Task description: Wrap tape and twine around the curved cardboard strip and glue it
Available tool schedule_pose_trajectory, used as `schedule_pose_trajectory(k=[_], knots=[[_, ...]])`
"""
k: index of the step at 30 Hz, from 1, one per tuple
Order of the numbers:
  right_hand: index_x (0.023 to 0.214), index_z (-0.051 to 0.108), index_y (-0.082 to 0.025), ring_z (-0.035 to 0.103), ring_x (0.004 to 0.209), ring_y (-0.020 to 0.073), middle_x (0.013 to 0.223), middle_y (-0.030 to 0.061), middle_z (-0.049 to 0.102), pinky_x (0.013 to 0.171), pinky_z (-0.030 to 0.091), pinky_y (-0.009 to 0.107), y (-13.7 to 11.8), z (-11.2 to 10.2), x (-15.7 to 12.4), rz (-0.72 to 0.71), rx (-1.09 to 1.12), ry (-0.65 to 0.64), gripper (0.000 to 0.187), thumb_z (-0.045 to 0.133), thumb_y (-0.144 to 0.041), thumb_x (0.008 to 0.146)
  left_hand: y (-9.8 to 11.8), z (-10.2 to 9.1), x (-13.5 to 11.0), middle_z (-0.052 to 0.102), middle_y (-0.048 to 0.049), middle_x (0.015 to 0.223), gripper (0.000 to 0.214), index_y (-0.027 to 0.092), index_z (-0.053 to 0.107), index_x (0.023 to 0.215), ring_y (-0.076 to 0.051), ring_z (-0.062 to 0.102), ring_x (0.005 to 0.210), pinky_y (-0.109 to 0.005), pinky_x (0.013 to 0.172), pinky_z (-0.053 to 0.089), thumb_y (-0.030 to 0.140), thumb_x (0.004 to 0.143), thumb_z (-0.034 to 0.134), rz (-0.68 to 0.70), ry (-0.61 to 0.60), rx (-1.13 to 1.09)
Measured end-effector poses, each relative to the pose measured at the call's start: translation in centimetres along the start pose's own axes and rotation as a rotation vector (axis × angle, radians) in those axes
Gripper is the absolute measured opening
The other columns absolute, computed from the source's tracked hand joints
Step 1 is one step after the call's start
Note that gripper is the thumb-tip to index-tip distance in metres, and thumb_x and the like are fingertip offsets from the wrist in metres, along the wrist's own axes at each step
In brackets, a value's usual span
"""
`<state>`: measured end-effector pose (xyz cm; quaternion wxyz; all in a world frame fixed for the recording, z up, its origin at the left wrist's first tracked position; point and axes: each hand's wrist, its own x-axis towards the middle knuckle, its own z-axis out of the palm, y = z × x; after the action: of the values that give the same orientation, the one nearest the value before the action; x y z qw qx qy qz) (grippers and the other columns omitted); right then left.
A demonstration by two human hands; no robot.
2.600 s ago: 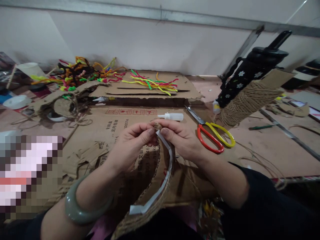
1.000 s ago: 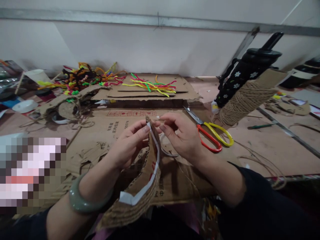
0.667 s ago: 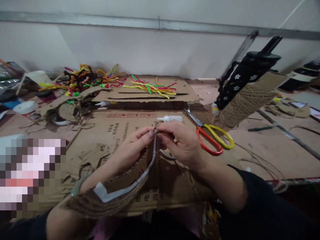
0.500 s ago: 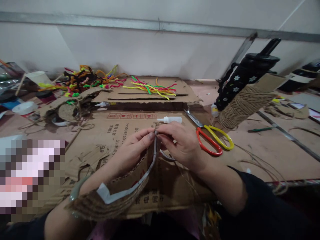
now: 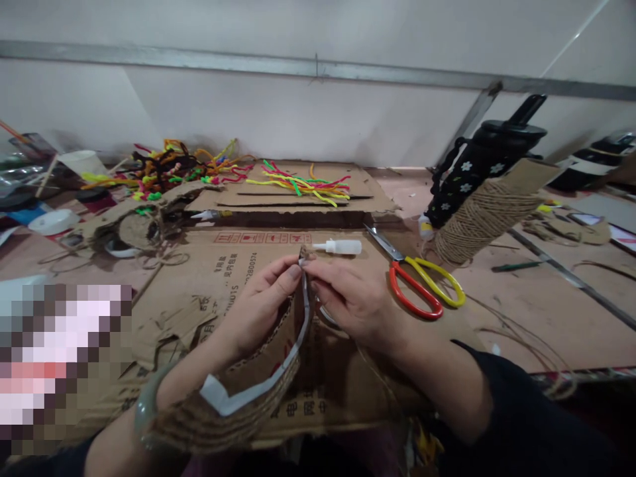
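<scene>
A curved cardboard piece (image 5: 199, 424) with ridged, rope-like brown rows along its outer edge rises from the lower left to my fingertips. A white strip (image 5: 258, 392) runs along it, its loose end folded over at the bottom. My left hand (image 5: 263, 298) pinches the piece near its upper tip. Against that same tip, the thumb and fingers of my right hand (image 5: 348, 295) are closed; whether they hold the strip too is hidden. Below my right hand hangs thin twine (image 5: 375, 371). A small white glue bottle (image 5: 344, 246) lies just beyond my fingers.
Scissors (image 5: 415, 285) with red and yellow handles lie to the right, near a twine cone (image 5: 489, 215) and a black flowered bottle (image 5: 462, 175). Printed cardboard (image 5: 199, 245) covers the work surface. Colourful pipe cleaners (image 5: 303, 182) lie behind; paint pots (image 5: 94, 197) stand left.
Both hands have shifted slightly left with the cardboard piece, and more of its tip shows above my fingers. The whole view has tilted a little upward.
</scene>
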<state>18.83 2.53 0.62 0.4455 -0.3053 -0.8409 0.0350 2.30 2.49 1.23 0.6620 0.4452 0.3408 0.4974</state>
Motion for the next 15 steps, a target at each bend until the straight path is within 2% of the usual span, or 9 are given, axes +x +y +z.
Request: schedule_pose_trajectory(k=[4,7,10,15], knots=[[0.123,0.06,-0.013,0.07,0.089,0.018,0.104,0.0118,0.073,0.079,0.057,0.031,-0.27,0.23,-0.19,0.054,0.003,-0.117,0.033,0.043,-0.02,0.095,0.18,0.07,-0.01,0.075,0.0001,0.081,0.03,0.022,0.075,0.086,-0.014,0.069,0.073,-0.022,0.072,0.053,0.043,0.065,0.082,0.034,0.068,-0.029],[0.129,0.057,-0.01,0.071,0.077,0.0173,0.098,0.0123,0.075,0.068,0.056,0.028,-0.5,0.35,-0.29,0.069,-0.025,-0.2,0.039,0.04,-0.022,0.096,0.32,-0.01,0.01,0.075,-0.0019,0.082,0.029,0.02,0.074,0.084,-0.015,0.069,0.076,-0.023,0.073,0.054,0.042,0.067,0.081,0.08,0.116,-0.028],[0.128,0.059,-0.013,0.069,0.067,0.0161,0.089,0.0094,0.076,0.059,0.051,0.026,-0.67,0.41,-0.32,0.057,-0.089,-0.241,0.039,0.039,-0.025,0.097,0.37,-0.31,0.08,0.075,-0.0034,0.084,0.028,0.018,0.071,0.086,-0.015,0.069,0.077,-0.025,0.074,0.054,0.042,0.073,0.076,0.091,0.134,-0.026],[0.129,0.056,-0.013,0.069,0.067,0.0175,0.09,0.0094,0.076,0.06,0.05,0.027,-0.99,0.38,-0.16,0.079,-0.095,-0.351,0.038,0.041,-0.024,0.096,0.4,-0.73,0.16,0.073,-0.0022,0.09,0.028,0.019,0.068,0.091,-0.016,0.07,0.082,-0.027,0.074,0.054,0.042,0.077,0.073,0.156,0.204,-0.046]])
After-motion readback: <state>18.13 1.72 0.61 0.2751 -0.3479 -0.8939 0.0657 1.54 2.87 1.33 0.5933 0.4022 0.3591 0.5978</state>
